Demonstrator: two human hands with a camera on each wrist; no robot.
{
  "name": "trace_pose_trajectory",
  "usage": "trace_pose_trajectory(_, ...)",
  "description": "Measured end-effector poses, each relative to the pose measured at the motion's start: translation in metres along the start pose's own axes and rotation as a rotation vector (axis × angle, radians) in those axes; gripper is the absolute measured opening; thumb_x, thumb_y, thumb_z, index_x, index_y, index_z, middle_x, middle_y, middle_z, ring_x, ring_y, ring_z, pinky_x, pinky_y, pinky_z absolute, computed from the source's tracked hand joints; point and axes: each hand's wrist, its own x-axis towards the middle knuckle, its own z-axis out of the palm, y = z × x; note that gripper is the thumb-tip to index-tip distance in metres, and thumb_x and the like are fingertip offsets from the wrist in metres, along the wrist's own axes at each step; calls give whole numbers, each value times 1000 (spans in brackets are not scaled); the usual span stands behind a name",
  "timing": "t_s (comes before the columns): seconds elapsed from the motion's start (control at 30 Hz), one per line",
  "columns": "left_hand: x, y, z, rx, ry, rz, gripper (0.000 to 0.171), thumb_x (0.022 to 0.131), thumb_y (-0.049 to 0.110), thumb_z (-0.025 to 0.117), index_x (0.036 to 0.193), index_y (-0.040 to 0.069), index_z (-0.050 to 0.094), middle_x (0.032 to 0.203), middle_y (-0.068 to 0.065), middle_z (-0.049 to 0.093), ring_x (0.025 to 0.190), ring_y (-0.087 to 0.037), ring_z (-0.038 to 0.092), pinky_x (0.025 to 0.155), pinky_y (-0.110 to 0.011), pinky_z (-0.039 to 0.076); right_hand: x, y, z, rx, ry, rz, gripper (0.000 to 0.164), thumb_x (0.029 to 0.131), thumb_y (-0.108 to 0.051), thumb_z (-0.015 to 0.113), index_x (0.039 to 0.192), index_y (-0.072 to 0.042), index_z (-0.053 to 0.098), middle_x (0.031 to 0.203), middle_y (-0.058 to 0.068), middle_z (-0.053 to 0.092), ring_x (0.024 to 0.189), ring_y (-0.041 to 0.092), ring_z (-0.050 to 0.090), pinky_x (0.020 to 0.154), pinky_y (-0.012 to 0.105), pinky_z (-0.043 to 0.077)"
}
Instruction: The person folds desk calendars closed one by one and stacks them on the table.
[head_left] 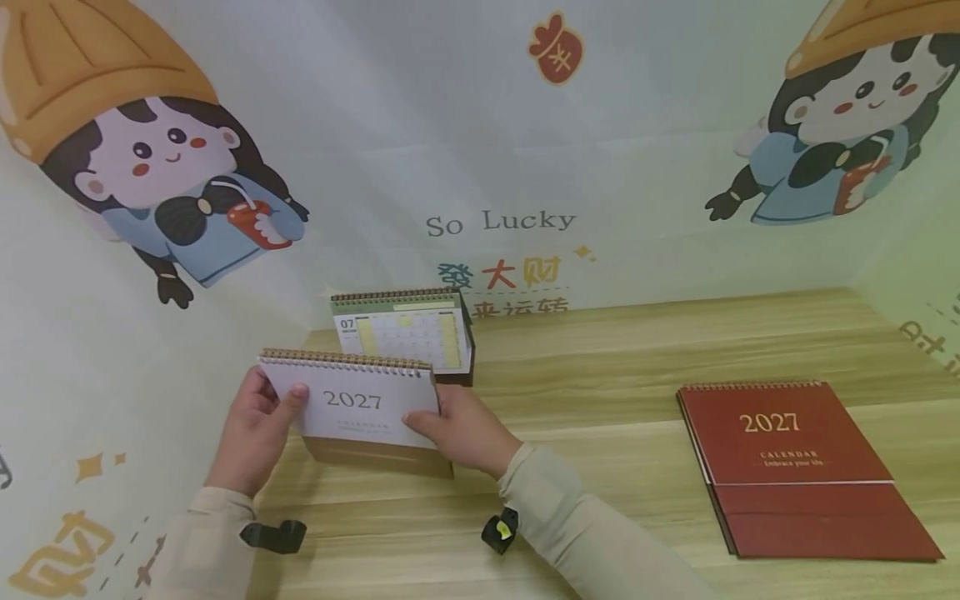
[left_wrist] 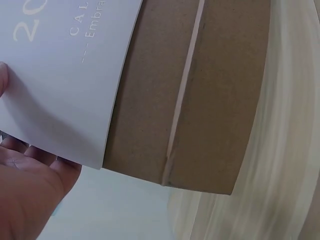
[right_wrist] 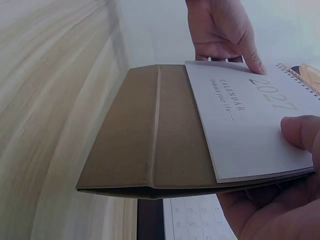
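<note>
Both hands hold a white 2027 desk calendar (head_left: 356,404) with a spiral top edge and a brown cardboard stand (right_wrist: 145,130). At its left side, my left hand (head_left: 255,429) grips it, thumb on the white cover and fingers behind. The right hand (head_left: 476,425) grips the opposite side the same way, its thumb across the cover's lower corner. In the right wrist view the stand's folded panels extend below the white pages. Just behind it, a green-topped desk calendar (head_left: 408,329) showing 07 stands upright, its lower left part hidden by the held calendar.
A red 2027 calendar (head_left: 787,442) lies flat at the right of the wooden table (head_left: 600,400). A printed cloth backdrop (head_left: 390,125) rises at the back and sides, close to the left hand and behind the standing calendar.
</note>
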Motion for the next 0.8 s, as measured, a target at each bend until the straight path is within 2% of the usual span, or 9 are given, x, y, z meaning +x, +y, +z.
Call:
trace_pose_trajectory(0.17, -2, 7, 5, -17, -6, 9, 43, 103, 30, 55, 138, 10, 40, 120, 1, 60, 105, -4, 59, 85, -14, 48, -2, 2, -7, 60, 15, 12, 39, 100, -14, 58, 139, -12, 57, 133, 0, 62, 120, 9, 56, 101, 32, 45)
trace_pose_trajectory(0.33, -3, 22, 9, -15, -24, 12, 47, 103, 32, 54, 141, 10, 38, 127, -5, 57, 111, -6, 56, 87, -14, 47, -7, -3, -16, 139, 89, 51, 40, 100, -13, 58, 140, -12, 54, 133, 0, 62, 119, 12, 58, 101, 38, 46)
trace_pose_trajectory(0.5, -6, 40, 13, -41, -65, 46, 48, 104, 29, 53, 144, 9, 34, 131, -8, 53, 113, -9, 55, 87, -15, 47, -12, -8, -30, 191, 139, 22, 40, 100, -12, 58, 139, -12, 52, 128, 2, 65, 114, 16, 62, 99, 41, 47)
trace_pose_trajectory(0.6, -7, 49, 17, -78, -143, 71, 48, 105, 20, 50, 147, 10, 28, 132, -12, 52, 112, -10, 57, 86, -18, 50, -15, -10, -41, 228, 155, -15, 39, 99, -8, 56, 138, -10, 51, 127, 4, 65, 113, 18, 63, 98, 43, 48)
trace_pose_trajectory(0.73, -7, 58, 23, -120, -274, 92, 56, 105, 7, 47, 153, 13, 18, 137, -19, 51, 114, -11, 59, 87, -23, 52, -20, -10, -58, 234, 224, -15, 37, 97, -5, 57, 134, -10, 54, 122, 5, 67, 108, 19, 65, 96, 44, 49)
trace_pose_trajectory(0.8, -5, 62, 29, -119, -307, 99, 60, 104, 4, 47, 154, 14, 16, 138, -20, 51, 115, -13, 59, 87, -26, 53, -21, -10, -67, 228, 270, -5, 37, 96, -4, 59, 132, -11, 55, 119, 5, 67, 106, 19, 65, 94, 44, 49)
